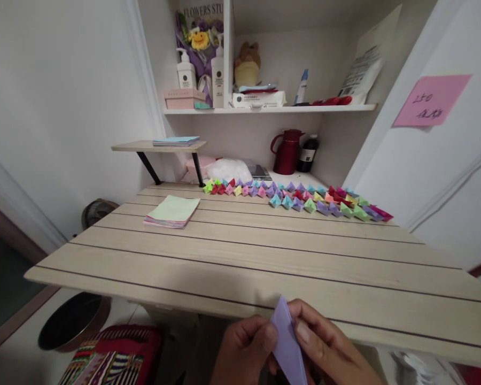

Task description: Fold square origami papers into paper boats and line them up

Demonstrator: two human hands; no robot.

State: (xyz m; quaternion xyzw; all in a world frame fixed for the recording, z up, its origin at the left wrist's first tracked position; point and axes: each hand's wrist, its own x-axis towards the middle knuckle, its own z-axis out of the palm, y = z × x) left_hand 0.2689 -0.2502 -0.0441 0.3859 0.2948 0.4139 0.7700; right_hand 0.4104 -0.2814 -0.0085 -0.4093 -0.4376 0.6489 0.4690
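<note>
A folded piece of purple paper (287,342) is held between my two hands at the near edge of the table, its pointed end facing up and away. My left hand (248,347) pinches its left side, thumb on top. On the right edge, my right hand (324,342) grips it with thumb and fingers. The lower end of the paper runs out of the frame, and some fingertips are hidden behind it. Farther back on the table lie rows of small folded paper boats (296,200) in several colours.
A stack of square paper sheets (172,210) lies at the table's left, below a small raised shelf (159,146) with more paper. Behind the boats stand a red jug (287,152) and a dark bottle (308,154). A round bin (74,321) is on the floor at left.
</note>
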